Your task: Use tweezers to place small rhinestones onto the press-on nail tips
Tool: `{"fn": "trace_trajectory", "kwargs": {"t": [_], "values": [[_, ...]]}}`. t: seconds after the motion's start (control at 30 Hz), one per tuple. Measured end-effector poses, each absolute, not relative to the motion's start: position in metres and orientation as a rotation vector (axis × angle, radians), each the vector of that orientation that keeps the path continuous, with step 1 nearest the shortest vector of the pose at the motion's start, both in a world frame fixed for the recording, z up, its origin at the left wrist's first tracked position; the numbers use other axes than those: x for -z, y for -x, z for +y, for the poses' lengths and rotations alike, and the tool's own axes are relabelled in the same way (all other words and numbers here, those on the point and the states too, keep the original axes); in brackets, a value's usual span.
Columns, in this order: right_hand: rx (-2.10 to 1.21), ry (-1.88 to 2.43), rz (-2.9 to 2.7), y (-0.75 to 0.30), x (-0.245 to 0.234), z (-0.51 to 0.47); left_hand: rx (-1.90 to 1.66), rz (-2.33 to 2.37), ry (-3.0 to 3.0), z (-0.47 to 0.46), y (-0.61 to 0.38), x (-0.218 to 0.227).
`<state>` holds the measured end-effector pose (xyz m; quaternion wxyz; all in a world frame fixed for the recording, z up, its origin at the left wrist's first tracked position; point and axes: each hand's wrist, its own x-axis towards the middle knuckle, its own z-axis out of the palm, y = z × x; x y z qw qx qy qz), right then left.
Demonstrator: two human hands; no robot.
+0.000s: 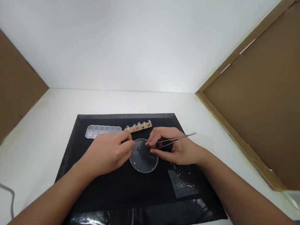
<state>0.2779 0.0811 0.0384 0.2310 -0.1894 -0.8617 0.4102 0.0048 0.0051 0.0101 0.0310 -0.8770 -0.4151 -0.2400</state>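
A pair of metal tweezers (180, 138) lies in my right hand (175, 147), pinched between thumb and fingers, its rear end pointing up to the right. Beneath the fingers is a round clear dish (143, 161) on the black mat. My left hand (111, 151) is at the dish's left rim with its fingers curled together; whatever they may hold is too small or hidden to make out. Behind the hands lies a cardboard strip (138, 127) carrying several small clear cylindrical pieces. A clear compartment box (104, 129) is partly covered by my left hand.
The black mat (123, 193) covers the middle of the white table (34, 145). Tiny pieces are scattered by a clear plastic sheet (183, 185) at the right. Brown boards (269, 93) flank both sides, and a grey cable (3, 186) runs at the lower left.
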Motion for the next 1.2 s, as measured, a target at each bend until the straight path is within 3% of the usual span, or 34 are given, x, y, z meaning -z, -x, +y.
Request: {"fn": "trace_trajectory", "kwargs": {"t": [0.83, 1.2], "values": [[-1.445, 0.405, -1.960, -0.2843, -0.0445, 0.0890, 0.900, -1.365, 2.641, 0.0053, -0.0060, -0.0105], [-1.459, 0.414, -1.897, -0.2806, -0.0438, 0.0860, 1.200, -1.273, 2.793, 0.0031, -0.0091, -0.0085]]}}
